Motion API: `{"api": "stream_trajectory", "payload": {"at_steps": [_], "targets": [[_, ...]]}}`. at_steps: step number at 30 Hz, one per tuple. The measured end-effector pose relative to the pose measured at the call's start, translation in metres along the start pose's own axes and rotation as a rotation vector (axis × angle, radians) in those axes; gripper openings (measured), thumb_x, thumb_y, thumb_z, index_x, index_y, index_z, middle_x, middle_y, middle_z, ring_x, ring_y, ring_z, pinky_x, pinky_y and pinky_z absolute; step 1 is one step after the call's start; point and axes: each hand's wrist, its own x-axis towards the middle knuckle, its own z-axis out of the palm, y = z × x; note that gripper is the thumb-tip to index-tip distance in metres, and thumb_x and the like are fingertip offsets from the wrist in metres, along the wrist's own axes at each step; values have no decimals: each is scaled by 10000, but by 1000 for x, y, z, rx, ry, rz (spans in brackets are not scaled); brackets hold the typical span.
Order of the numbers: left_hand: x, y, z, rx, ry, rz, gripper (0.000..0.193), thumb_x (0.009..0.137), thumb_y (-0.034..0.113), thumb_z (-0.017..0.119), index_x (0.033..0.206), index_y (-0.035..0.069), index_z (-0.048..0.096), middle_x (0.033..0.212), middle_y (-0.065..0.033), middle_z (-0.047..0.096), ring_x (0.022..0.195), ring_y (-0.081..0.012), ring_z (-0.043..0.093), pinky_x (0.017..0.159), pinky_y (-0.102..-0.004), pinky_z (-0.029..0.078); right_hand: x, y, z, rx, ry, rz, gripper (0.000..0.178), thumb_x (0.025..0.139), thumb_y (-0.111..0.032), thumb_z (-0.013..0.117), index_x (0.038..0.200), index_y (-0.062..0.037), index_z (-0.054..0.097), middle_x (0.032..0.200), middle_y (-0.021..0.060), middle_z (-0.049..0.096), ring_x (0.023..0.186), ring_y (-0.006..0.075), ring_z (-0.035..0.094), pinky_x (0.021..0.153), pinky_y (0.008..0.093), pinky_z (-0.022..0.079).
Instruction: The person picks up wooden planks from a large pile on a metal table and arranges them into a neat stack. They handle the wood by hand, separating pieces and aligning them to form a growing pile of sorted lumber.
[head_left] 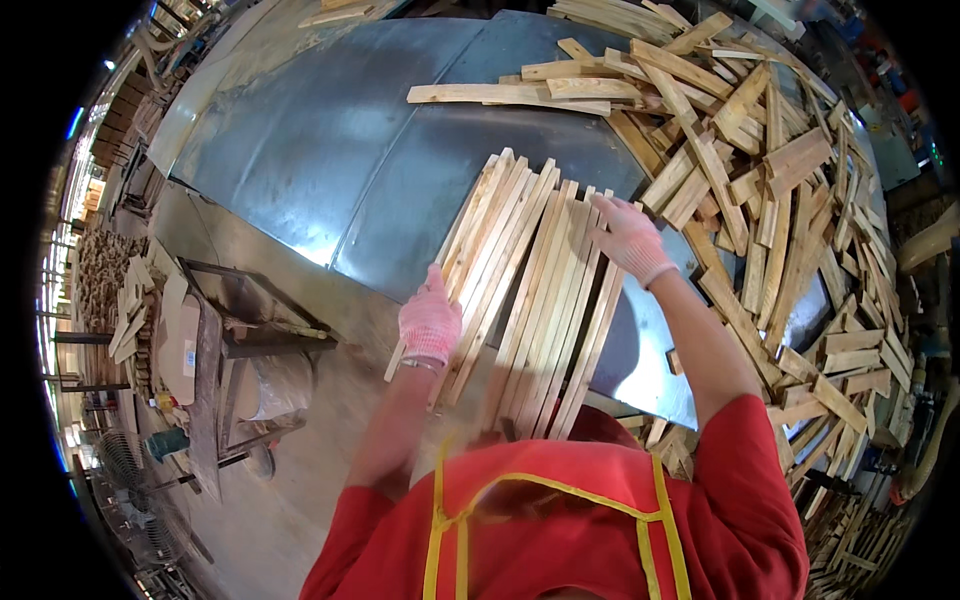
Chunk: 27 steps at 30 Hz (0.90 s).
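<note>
A row of long, narrow wooden strips (pixel 535 290) lies side by side across the near edge of the metal table, their near ends jutting toward my body. A gap splits the row into two groups, and another narrow gap sets off the rightmost strip. My left hand (pixel 430 318), in a pinkish knitted glove, grips the outer left side of the row, its fingers partly hidden. At the far right end, my right hand (pixel 630 240), gloved alike, has its fingers curled over the strip ends.
The sheet-metal tabletop (pixel 300 130) stretches ahead and left. A jumbled heap of wood offcuts (pixel 740 150) covers its right side, with several longer boards (pixel 510 93) at the back. On the floor at left stand a metal-framed stand (pixel 215 350) and a fan (pixel 135 490).
</note>
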Motion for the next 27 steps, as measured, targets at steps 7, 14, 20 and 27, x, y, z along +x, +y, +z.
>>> {"api": "stream_trajectory", "payload": {"at_steps": [7,14,20,27], "targets": [[-34,53,3,-47,229,416,615,914,368,677,1414,45,522,1181,-126,617,1035,-304,618,846,-468,495,124,-9,13,-186,-147,-140,456,933,-293,620,1368,-171,676,1235,119,736,1315,330,587,1141,418,412],[-10,91,34,-10,213,339,326,930,355,656,1012,41,686,818,-130,681,729,-338,681,625,-458,547,12,4,-22,1209,-120,-45,860,958,-517,736,1599,-46,408,1494,167,598,1309,236,607,1119,377,483],[41,169,-145,-953,51,428,313,926,159,718,1184,1,640,910,-93,712,756,-196,668,685,-346,557,-125,-5,54,1491,-614,29,947,863,-177,862,1631,-82,317,1415,104,640,1328,219,562,1149,368,439],[21,158,-99,-1059,-137,514,553,909,76,751,1432,31,575,1322,-104,624,996,-147,656,866,-296,567,-90,66,-83,1144,-14,262,388,943,-209,752,1296,-72,668,1219,57,710,1122,159,650,982,349,520]]}}
